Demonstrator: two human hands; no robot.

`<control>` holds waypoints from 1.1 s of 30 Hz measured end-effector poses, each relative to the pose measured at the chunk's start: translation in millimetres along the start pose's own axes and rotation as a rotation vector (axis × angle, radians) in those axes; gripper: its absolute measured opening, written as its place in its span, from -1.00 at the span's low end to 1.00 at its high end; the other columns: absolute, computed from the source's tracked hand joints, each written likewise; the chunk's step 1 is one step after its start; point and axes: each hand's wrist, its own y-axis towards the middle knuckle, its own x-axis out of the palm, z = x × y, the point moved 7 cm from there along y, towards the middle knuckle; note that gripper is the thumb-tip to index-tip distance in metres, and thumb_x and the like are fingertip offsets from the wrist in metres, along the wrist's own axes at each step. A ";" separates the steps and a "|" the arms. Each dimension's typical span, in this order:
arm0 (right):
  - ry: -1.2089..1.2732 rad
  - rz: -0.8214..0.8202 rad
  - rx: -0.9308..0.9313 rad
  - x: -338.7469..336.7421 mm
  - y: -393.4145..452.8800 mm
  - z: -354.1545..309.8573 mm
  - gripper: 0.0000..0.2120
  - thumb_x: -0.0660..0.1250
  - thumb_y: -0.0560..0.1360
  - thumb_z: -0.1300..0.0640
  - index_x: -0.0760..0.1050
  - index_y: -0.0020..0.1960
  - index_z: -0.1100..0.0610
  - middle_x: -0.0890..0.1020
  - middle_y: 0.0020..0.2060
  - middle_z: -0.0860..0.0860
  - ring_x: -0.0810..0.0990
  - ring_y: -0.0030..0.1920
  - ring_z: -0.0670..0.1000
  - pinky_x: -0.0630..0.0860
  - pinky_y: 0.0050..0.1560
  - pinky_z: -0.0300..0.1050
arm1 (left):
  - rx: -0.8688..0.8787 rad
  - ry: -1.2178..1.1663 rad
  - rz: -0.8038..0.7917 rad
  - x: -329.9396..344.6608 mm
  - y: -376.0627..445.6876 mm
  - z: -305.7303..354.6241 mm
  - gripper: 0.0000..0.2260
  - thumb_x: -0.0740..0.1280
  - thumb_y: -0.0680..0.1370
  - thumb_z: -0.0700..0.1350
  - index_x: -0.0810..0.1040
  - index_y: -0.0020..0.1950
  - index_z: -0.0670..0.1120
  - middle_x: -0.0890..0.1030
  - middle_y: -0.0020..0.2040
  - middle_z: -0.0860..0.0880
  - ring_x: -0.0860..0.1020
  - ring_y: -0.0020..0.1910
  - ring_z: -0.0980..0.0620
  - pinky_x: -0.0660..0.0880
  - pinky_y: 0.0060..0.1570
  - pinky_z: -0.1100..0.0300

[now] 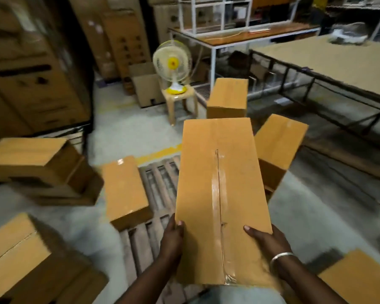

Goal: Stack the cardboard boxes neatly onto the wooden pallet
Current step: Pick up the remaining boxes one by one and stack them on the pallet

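Note:
I hold a long taped cardboard box (222, 172) above the wooden pallet (158, 183). My left hand (172, 235) grips its left edge near the close end, thumb on top. My right hand (266, 239) grips the right edge, thumb on top, a metal bangle on the wrist. One box (125, 189) lies flat on the pallet's left part. Another box (279, 145) stands to the right of the held one and a further box (228, 97) stands behind it; what they rest on is hidden.
Loose boxes lie on the floor at left (37, 167), bottom left (20, 260) and bottom right (364, 279). A fan (172, 62) stands on a plastic stool (180, 102). A long table (338, 62) runs along the right. Tall cartons (31, 73) line the left wall.

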 end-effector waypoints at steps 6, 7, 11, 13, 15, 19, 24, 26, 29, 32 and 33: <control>-0.112 -0.188 0.034 118.0 -16.5 -1.6 -0.16 0.59 -0.21 -0.40 0.59 -0.02 -0.03 0.72 -0.08 -0.01 0.67 -0.06 0.14 0.58 0.13 0.19 | -0.042 -0.033 0.141 -118.4 -5.4 -32.7 -0.63 0.09 0.68 0.06 0.29 0.50 0.12 0.53 0.32 -0.02 0.50 0.22 -0.08 0.44 0.29 -0.16; -0.128 -0.203 0.035 129.9 -18.3 -4.1 -0.17 0.60 -0.19 -0.38 0.58 -0.02 -0.02 0.72 -0.08 0.00 0.67 -0.06 0.14 0.58 0.13 0.19 | -0.062 -0.048 0.157 -128.7 -6.0 -37.7 -0.63 0.09 0.69 0.06 0.28 0.50 0.13 0.52 0.32 -0.01 0.50 0.23 -0.07 0.44 0.29 -0.16; -0.166 -0.249 0.046 159.5 -8.0 -10.2 -0.19 0.63 -0.09 -0.26 0.60 0.09 0.04 0.72 -0.10 0.01 0.68 -0.08 0.16 0.60 0.09 0.15 | -0.122 -0.049 0.229 -149.8 0.8 -59.5 -0.61 0.09 0.68 0.06 0.24 0.53 0.17 0.47 0.39 -0.01 0.45 0.30 -0.11 0.39 0.34 -0.20; -0.159 -0.255 0.037 169.1 4.0 -13.2 -0.23 0.64 0.01 -0.18 0.60 0.16 0.07 0.72 -0.10 0.02 0.67 -0.09 0.16 0.60 0.05 0.11 | -0.135 -0.057 0.245 -153.0 7.3 -66.2 -0.60 0.09 0.68 0.06 0.21 0.54 0.20 0.45 0.41 0.03 0.44 0.33 -0.11 0.37 0.35 -0.21; -0.159 -0.280 0.027 180.0 21.3 -18.2 -0.25 0.66 0.08 -0.14 0.58 0.21 0.07 0.71 -0.09 0.03 0.67 -0.08 0.16 0.60 0.06 0.10 | -0.149 -0.060 0.254 -152.7 18.6 -67.3 -0.59 0.09 0.68 0.05 0.20 0.55 0.19 0.45 0.39 0.04 0.44 0.33 -0.11 0.37 0.35 -0.21; -0.145 -0.328 0.082 195.1 55.8 -28.9 -0.52 0.63 0.28 0.10 0.58 0.12 0.19 0.67 -0.17 0.06 0.64 -0.16 0.14 0.53 -0.24 -0.11 | -0.148 -0.040 0.291 -149.5 47.0 -71.7 -0.58 0.12 0.63 0.10 0.26 0.51 0.22 0.49 0.38 0.04 0.48 0.30 -0.08 0.40 0.33 -0.20; -0.166 -0.377 0.088 206.9 92.0 -47.7 -0.62 0.60 0.33 0.14 0.55 0.07 0.15 0.62 -0.24 -0.01 0.59 -0.22 0.04 0.43 -0.34 -0.19 | -0.184 -0.073 0.297 -142.6 72.4 -65.2 -0.65 0.15 0.68 0.02 0.35 0.47 0.15 0.54 0.33 -0.01 0.51 0.27 -0.10 0.43 0.31 -0.22; -0.169 -0.365 0.095 207.9 101.6 -52.9 -0.64 0.60 0.34 0.15 0.54 0.05 0.15 0.60 -0.28 -0.02 0.58 -0.25 0.02 0.41 -0.35 -0.20 | -0.178 -0.087 0.281 -138.5 77.4 -51.6 -0.64 0.16 0.68 -0.01 0.35 0.49 0.08 0.55 0.33 -0.03 0.52 0.25 -0.11 0.45 0.29 -0.21; -0.149 -0.358 0.098 210.7 109.1 -60.9 -0.64 0.59 0.34 0.19 0.55 0.07 0.19 0.60 -0.28 0.00 0.57 -0.26 0.04 0.40 -0.35 -0.20 | -0.171 -0.102 0.267 -140.0 88.2 -31.3 -0.65 0.21 0.66 -0.02 0.37 0.46 0.07 0.57 0.29 -0.04 0.55 0.19 -0.08 0.52 0.17 -0.06; -0.101 -0.348 0.117 217.3 121.3 -65.4 -0.58 0.59 0.33 0.18 0.56 0.13 0.24 0.62 -0.23 0.04 0.59 -0.22 0.10 0.42 -0.32 -0.18 | -0.133 -0.094 0.214 -139.3 106.4 -6.7 -0.68 0.24 0.62 0.02 0.37 0.38 0.17 0.58 0.25 0.03 0.57 0.16 0.00 0.54 0.01 0.14; -0.101 -0.347 0.117 220.5 123.4 -70.7 -0.57 0.59 0.34 0.18 0.56 0.15 0.25 0.62 -0.22 0.05 0.59 -0.21 0.11 0.42 -0.31 -0.17 | -0.129 -0.095 0.195 -140.2 114.3 -1.2 -0.72 0.22 0.65 -0.02 0.37 0.36 0.17 0.57 0.25 0.03 0.56 0.15 0.01 0.54 -0.03 0.18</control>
